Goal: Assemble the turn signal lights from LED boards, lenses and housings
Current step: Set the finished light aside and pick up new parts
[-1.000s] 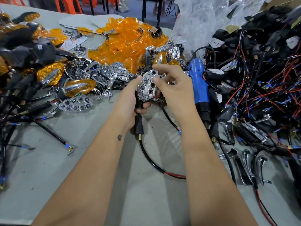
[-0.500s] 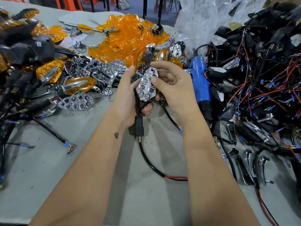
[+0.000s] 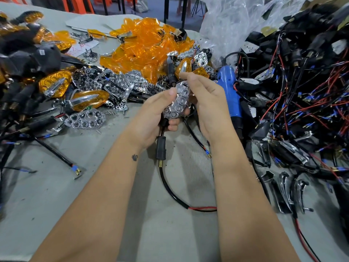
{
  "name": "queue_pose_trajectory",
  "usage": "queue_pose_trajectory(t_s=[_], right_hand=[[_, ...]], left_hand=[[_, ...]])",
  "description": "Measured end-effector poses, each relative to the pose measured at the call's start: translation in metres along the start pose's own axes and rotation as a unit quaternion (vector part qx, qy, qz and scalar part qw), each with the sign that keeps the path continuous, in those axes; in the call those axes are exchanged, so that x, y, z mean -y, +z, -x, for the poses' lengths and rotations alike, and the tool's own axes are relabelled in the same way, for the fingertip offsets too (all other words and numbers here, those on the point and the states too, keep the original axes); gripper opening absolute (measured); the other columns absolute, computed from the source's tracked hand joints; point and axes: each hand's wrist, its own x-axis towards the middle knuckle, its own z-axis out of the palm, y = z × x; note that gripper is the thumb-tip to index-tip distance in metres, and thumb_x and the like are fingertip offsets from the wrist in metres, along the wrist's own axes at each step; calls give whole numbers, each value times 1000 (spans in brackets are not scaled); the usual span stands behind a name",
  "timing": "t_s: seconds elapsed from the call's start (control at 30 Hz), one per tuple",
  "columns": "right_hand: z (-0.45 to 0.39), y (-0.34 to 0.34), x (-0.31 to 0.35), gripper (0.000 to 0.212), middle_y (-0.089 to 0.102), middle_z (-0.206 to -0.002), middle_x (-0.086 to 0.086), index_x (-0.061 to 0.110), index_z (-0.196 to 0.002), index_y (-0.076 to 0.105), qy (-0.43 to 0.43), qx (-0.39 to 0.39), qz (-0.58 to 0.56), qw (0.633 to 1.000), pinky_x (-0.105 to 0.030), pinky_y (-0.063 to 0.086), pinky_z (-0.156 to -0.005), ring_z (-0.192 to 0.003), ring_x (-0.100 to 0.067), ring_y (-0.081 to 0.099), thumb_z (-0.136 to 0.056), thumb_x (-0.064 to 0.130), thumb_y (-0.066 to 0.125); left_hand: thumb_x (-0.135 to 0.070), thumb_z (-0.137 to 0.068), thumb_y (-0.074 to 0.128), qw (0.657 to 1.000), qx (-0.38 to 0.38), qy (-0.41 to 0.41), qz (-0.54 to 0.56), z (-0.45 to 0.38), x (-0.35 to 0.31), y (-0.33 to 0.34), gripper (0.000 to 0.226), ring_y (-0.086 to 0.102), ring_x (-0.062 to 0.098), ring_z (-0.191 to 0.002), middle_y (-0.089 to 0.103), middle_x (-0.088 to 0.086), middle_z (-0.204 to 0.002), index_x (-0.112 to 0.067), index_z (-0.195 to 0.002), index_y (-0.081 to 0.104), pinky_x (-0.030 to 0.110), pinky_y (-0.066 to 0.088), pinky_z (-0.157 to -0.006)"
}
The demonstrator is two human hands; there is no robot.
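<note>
Resting between both hands (image 3: 156,114), chrome reflector (image 3: 176,104).
</note>
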Motion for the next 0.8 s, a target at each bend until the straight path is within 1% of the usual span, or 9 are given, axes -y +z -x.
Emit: queue_pose_trajectory(t_s=[0.07,0.17,0.3,0.37,0.43,0.5,0.6,0.7,0.8], right_hand=[[1,5,-2,39,51,-72,-4,-2,-91,69,15,7,18,1000,-16,40,-50,-58,-5,47,-99,35,57],[1,10,-2,54,38,-66,-11,-19,-87,56,9,1,39,999,-19,35,-49,-54,-9,38,-102,33,55],[2,12,-2,51,36,-57,-9,-7,-66,49,-9,-8,49,999,-22,34,-48,-51,-12,38,-101,28,56],[3,11,-2,52,43,-65,-15,-16,-73,50,-5,-14,30,999,-22,37,-49,-57,-20,38,-100,27,58],[2,9,-2,52,46,-67,-16,-19,-78,53,-1,-22,22,1000,-21,37,-47,-53,-14,40,-100,27,59],[3,7,0,50,48,-69,-17,-18,-86,57,13,-11,23,1000,-22,38,-48,-49,-9,42,-100,30,59],[6,11,2,40,59,-84,-32,-5,-101,67,35,39,-5,999,-24,45,-42,-53,-21,55,-97,35,60],[7,14,0,46,53,-90,-45,-14,-102,60,13,32,-1,999,-24,44,-39,-56,-28,53,-97,32,60],[6,15,-1,46,50,-86,-46,-16,-99,60,-2,13,29,999,-26,44,-44,-61,-29,49,-99,30,59]], left_hand=[[-37,-101,52,1000,-9,7,6,1,0,-1,25,43,11,-49,65,7,-79,-15,-103,63,20,38,-47],[-38,-101,50,1000,-10,13,-2,0,-1,-1,28,42,10,-48,64,7,-78,-14,-95,64,19,36,-45],[-35,-96,56,1000,-2,1,-11,2,-2,0,21,41,8,-45,63,2,-71,-17,-88,64,17,34,-42],[-19,-90,61,1000,18,4,-24,3,-1,1,3,42,5,-47,62,-4,-67,-16,-88,61,16,36,-44],[-10,-88,59,999,39,8,-16,6,0,2,6,43,5,-50,62,-4,-69,-12,-92,55,17,39,-47],[-7,-88,58,999,40,19,-4,6,-1,3,9,46,7,-52,64,-2,-72,-11,-96,55,20,43,-50],[-7,-86,59,999,23,26,4,7,-4,3,15,49,9,-55,62,-2,-71,-10,-101,57,23,48,-53],[-4,-90,60,1000,6,23,-8,7,-4,1,16,53,9,-54,62,-2,-70,-12,-103,61,24,51,-54],[-7,-94,58,1000,-18,11,-22,7,-5,2,17,59,12,-58,67,-1,-75,-19,-99,68,27,54,-57]])
